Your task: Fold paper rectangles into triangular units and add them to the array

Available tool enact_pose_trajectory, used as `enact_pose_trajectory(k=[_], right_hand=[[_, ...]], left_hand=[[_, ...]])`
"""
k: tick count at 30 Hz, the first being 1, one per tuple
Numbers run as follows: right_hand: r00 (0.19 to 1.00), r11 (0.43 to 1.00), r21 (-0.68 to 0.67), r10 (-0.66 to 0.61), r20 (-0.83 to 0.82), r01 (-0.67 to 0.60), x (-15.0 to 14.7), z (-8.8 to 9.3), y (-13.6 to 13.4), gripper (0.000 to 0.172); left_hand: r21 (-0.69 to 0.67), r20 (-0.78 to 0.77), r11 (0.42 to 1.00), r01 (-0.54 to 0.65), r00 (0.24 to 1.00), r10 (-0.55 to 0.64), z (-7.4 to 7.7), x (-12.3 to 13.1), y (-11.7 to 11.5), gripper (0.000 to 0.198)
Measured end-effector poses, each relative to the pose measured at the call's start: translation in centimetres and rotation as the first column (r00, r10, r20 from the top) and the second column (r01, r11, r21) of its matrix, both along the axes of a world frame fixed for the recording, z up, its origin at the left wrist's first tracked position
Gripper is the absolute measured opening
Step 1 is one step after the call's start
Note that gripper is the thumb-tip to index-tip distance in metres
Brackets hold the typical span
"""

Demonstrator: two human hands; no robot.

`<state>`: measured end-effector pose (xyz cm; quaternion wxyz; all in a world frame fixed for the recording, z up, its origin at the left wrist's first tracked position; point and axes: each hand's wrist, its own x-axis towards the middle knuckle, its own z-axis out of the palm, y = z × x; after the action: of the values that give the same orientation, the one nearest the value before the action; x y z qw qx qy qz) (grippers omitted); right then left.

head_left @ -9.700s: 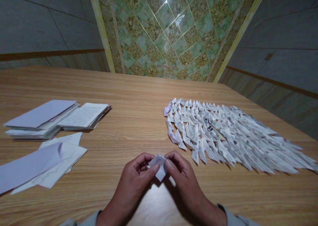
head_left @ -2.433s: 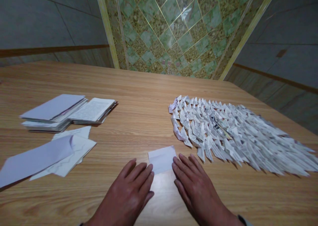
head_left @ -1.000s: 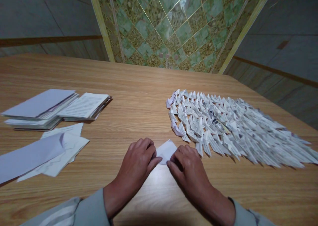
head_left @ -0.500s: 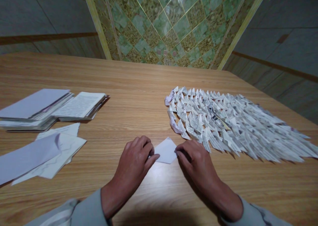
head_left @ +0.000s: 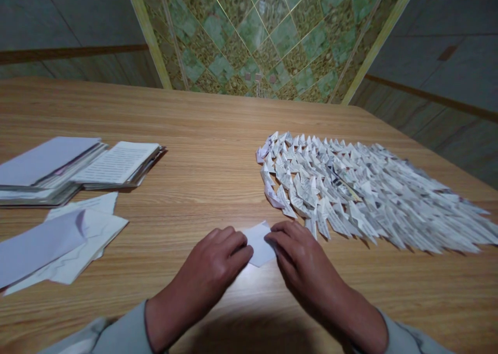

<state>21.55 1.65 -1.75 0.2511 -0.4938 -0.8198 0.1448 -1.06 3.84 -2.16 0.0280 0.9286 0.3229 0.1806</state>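
A small folded white paper with a pointed top lies on the wooden table between my two hands. My left hand has its fingers closed at the paper's left edge, thumb and fingertips pinching it. On the other side, my right hand grips the paper's right edge, its fingers curled and resting partly over it. Just beyond my right hand, many small folded paper boats stand packed in curved rows, mostly printed paper with a few pale purple ones at the left end.
Stacks of cut paper, one with a printed sheet on top and one with a pale sheet, sit at the left. Loose sheets overlap nearer me. The wooden table reaches back towards a green patterned wall panel.
Both hands have closed in further over the paper's side edges, and the paper sits slightly lower in view. The view has shifted a little.
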Motion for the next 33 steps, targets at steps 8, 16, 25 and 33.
enact_pose_trajectory(k=[8, 16, 25, 33], right_hand=[[0.994, 0.997, -0.077, -0.012, -0.113, 0.004, 0.1, 0.0, 0.0, 0.024], [0.999, 0.996, 0.074, 0.042, -0.011, -0.041, 0.1, 0.4, -0.2, 0.047], [0.958, 0.957, 0.053, 0.283, 0.044, -0.285, 0.3, 0.5, 0.6, 0.008], [0.953, 0.953, -0.024, 0.299, -0.045, -0.301, 1.4, 1.5, 0.8, 0.005]], left_hand=[[0.043, -0.064, 0.999, 0.033, 0.998, -0.030, 0.7, -0.3, -0.2, 0.020], [0.085, 0.100, 0.996, 0.000, 0.995, -0.009, -0.1, -0.8, 0.0, 0.030], [0.080, 0.110, 0.980, 0.182, 0.976, -0.190, 0.3, -0.7, 0.2, 0.035], [0.040, -0.069, 0.978, 0.204, 0.977, -0.201, -0.2, -2.3, -1.3, 0.032]])
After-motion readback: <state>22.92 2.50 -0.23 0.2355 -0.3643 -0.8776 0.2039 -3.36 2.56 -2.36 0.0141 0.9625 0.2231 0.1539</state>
